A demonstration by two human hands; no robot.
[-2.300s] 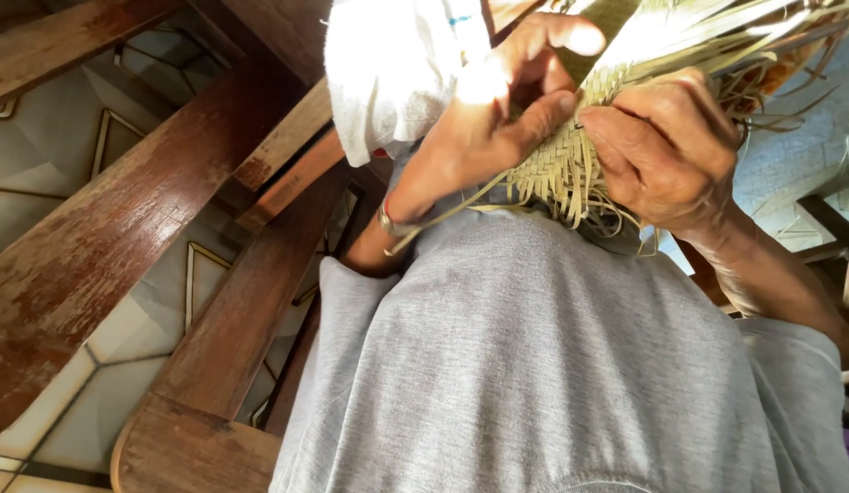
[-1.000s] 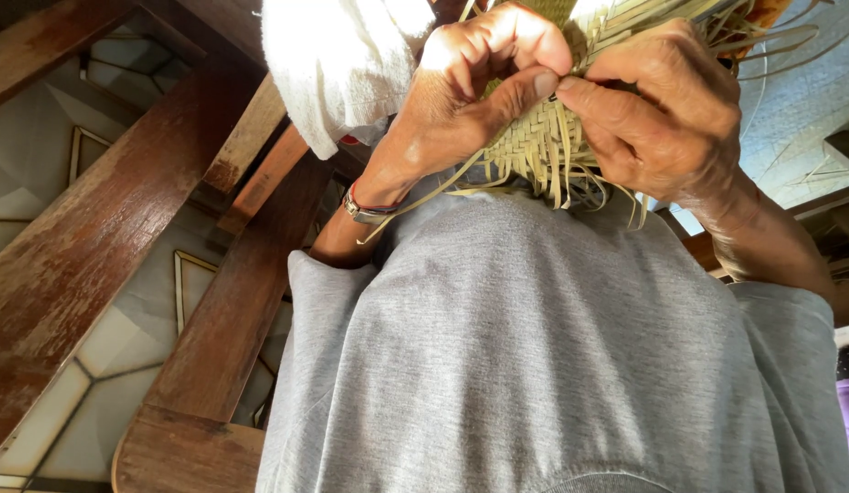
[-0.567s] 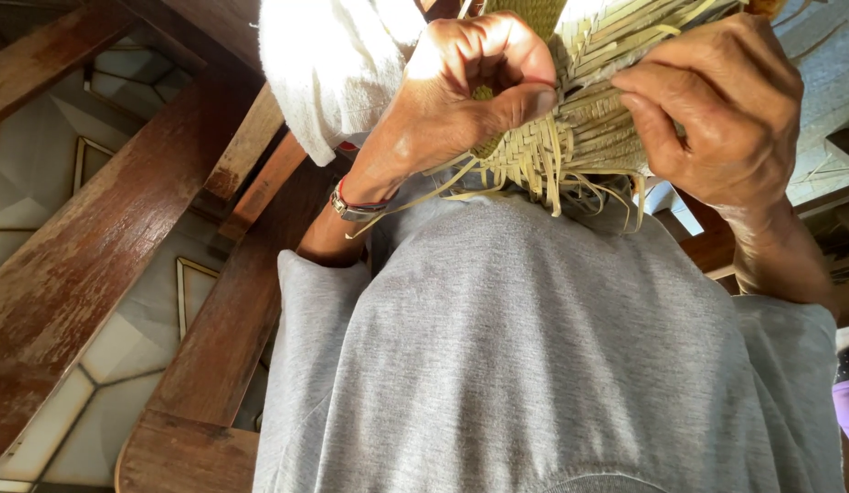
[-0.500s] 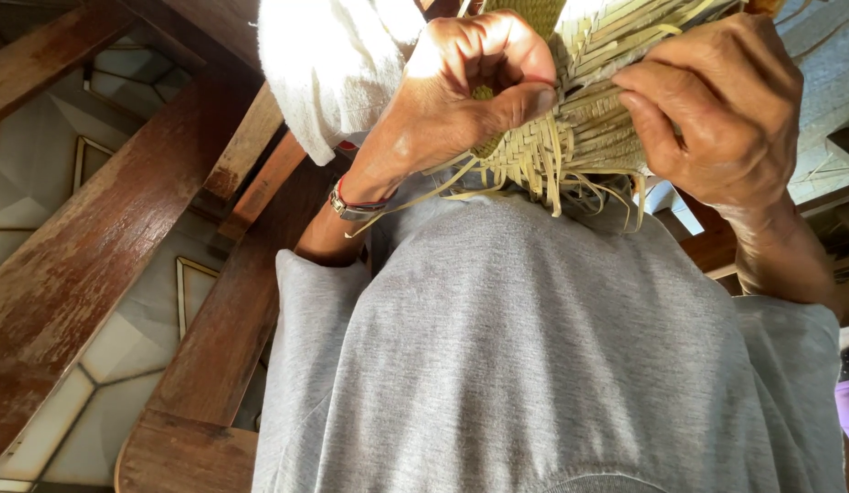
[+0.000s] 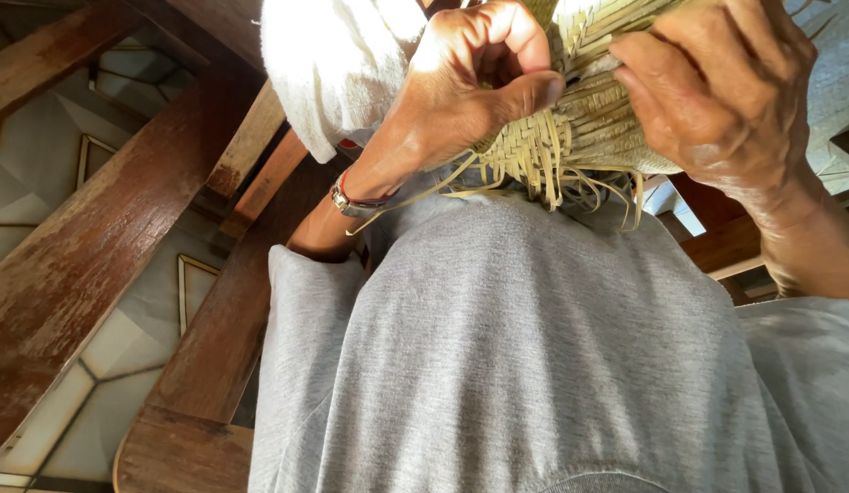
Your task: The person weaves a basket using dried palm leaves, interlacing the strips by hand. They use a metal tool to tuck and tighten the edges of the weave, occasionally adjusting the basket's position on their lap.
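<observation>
The left hand (image 5: pixel 470 87) is curled into a closed fist around the near edge of a woven straw piece (image 5: pixel 584 123), its thumb pressed flat along the plaited surface and the other fingers folded under it. The right hand (image 5: pixel 717 87) clasps the same piece from the other side, fingers bent over the weave and pinching it, so both hands grip the work between them, held up close in front of the chest at the top of the view. As far as can be judged, the weaving is well under way but not finished: the stretch between the hands shows a tight, regular plait, while a fringe of loose straw ends (image 5: pixel 570 187) hangs unwoven from its lower edge, and more free strands fan out past the top of the frame, where the far end of the piece is cut off and cannot be assessed. On the left wrist sits a thin bracelet (image 5: pixel 356 201). Below the hands spreads the person's grey shirt (image 5: pixel 534 365); a white cloth (image 5: pixel 337 64) hangs just beside the left hand. To the left run worn wooden beams (image 5: pixel 86 246) over a pale tiled floor (image 5: pixel 137 338).
</observation>
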